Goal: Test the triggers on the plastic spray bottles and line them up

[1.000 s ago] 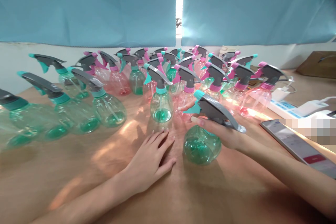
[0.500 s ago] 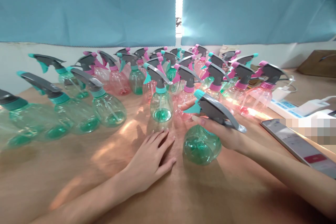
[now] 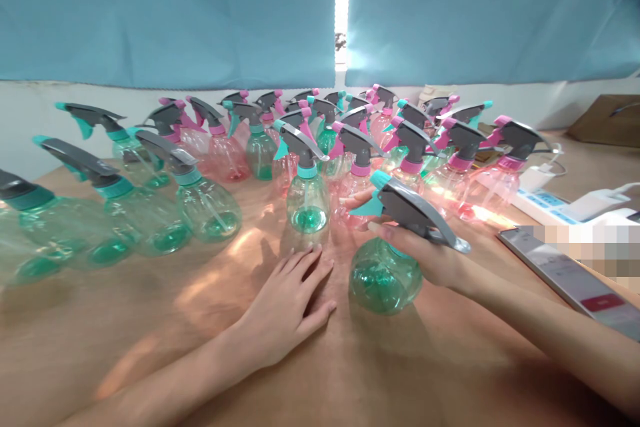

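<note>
My right hand [image 3: 425,257] is wrapped round the neck of a green spray bottle [image 3: 384,275] with a grey and teal trigger head, holding it upright with its base at the brown table [image 3: 200,347]. My left hand [image 3: 287,310] lies flat on the table just left of that bottle, fingers stretched out and holding nothing. Directly beyond its fingertips stands another green spray bottle [image 3: 307,197].
Several green and pink spray bottles [image 3: 360,147] crowd the table's far half, with more green ones [image 3: 205,203] along the left. A phone [image 3: 565,273] and a white power strip [image 3: 555,207] lie at the right, a cardboard box [image 3: 607,121] behind them. Blue curtains hang behind.
</note>
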{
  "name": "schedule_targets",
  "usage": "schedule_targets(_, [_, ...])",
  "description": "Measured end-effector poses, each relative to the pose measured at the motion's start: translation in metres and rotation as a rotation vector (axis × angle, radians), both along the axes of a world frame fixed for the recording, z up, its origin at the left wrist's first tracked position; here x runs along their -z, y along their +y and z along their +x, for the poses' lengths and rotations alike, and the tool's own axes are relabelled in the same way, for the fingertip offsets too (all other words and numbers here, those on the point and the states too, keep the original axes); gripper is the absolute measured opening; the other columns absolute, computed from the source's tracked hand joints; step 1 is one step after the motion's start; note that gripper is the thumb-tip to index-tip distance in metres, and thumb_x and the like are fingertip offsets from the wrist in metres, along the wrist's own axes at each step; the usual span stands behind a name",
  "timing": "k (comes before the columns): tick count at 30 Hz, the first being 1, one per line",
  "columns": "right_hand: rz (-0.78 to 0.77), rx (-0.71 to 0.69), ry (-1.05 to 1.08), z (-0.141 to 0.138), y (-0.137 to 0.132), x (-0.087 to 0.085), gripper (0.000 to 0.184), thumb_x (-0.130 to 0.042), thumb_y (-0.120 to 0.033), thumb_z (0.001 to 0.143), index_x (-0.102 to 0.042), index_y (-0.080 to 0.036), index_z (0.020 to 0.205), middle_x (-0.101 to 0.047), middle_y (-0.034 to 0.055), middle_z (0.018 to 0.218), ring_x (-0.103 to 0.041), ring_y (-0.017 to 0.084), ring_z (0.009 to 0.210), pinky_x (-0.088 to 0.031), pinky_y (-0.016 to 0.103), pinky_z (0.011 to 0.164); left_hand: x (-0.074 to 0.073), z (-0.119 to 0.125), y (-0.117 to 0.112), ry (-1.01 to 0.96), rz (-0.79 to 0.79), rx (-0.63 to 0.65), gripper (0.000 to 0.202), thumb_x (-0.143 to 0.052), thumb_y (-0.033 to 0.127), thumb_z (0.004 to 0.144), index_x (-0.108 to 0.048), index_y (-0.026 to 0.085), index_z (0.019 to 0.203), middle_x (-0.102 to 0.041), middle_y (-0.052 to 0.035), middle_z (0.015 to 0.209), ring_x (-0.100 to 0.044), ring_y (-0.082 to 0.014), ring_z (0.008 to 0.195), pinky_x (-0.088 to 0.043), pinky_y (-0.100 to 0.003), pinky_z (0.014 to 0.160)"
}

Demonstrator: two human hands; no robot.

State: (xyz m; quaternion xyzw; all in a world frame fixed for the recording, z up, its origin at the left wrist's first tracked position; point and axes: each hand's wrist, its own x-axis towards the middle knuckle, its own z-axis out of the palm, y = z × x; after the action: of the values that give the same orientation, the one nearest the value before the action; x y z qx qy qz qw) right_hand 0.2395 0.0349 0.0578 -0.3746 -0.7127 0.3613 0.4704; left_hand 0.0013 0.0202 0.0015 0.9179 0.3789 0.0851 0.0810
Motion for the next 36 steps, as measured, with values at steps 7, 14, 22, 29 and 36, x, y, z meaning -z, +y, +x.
schedule_targets(7, [0.01, -0.001, -0.009, 0.0013, -0.0009, 0.0007, 0.025, -0.056, -0.018, 0.085, -0.064, -0.028, 0.107, -0.068, -0.0011, 0.081, -0.065, 0.015, 0.076, -0.052, 0.027, 0.067, -0.0006, 0.0001, -0.0007, -0.03, 0.0, 0.0, 0.051, -0.049, 0.042, 0.096, -0.043, 0.019, 0.141, -0.04, -0.0125, 0.149, -0.036, -0.0322, 0.136, -0.034, -0.051, 0.108])
schedule_targets(14, [-0.052, -0.022, -0.023, 0.0017, -0.0017, -0.0036, 0.03, -0.054, -0.02, 0.084, -0.061, -0.028, 0.113, -0.066, -0.0004, 0.08, -0.063, 0.016, 0.074, -0.05, 0.028, 0.065, 0.0, 0.0001, 0.0001, -0.019, -0.006, 0.006, 0.051, -0.049, 0.042, 0.097, -0.043, 0.018, 0.141, -0.04, -0.013, 0.149, -0.036, -0.0322, 0.136, -0.032, -0.051, 0.108])
schedule_targets(22, [-0.102, 0.007, -0.016, 0.0067, -0.0007, 0.0018, 0.012, -0.062, -0.035, 0.085, -0.063, -0.025, 0.091, -0.063, -0.0003, 0.078, -0.06, 0.015, 0.068, -0.048, 0.028, 0.06, 0.0004, -0.0004, 0.0003, -0.016, -0.008, 0.002, 0.05, -0.049, 0.042, 0.097, -0.044, 0.018, 0.141, -0.04, -0.0128, 0.149, -0.035, -0.0323, 0.136, -0.032, -0.051, 0.109])
schedule_targets(29, [-0.048, 0.001, -0.042, 0.008, 0.0011, 0.0018, 0.004, -0.059, -0.028, 0.087, -0.061, -0.025, 0.088, -0.057, -0.0013, 0.073, -0.053, 0.015, 0.064, -0.043, 0.028, 0.056, 0.0027, -0.0001, 0.0008, -0.01, 0.003, 0.005, 0.05, -0.049, 0.041, 0.097, -0.044, 0.017, 0.14, -0.039, -0.0128, 0.149, -0.034, -0.0314, 0.137, -0.031, -0.05, 0.109])
schedule_targets(36, [0.042, -0.062, -0.034, 0.0045, -0.0009, -0.0055, 0.007, -0.056, -0.022, 0.089, -0.056, -0.025, 0.083, -0.043, -0.0052, 0.067, -0.036, 0.01, 0.055, -0.029, 0.025, 0.049, 0.0025, -0.0004, 0.001, -0.004, 0.0, 0.01, 0.05, -0.049, 0.041, 0.097, -0.043, 0.018, 0.141, -0.04, -0.0121, 0.149, -0.033, -0.0303, 0.137, -0.03, -0.05, 0.11])
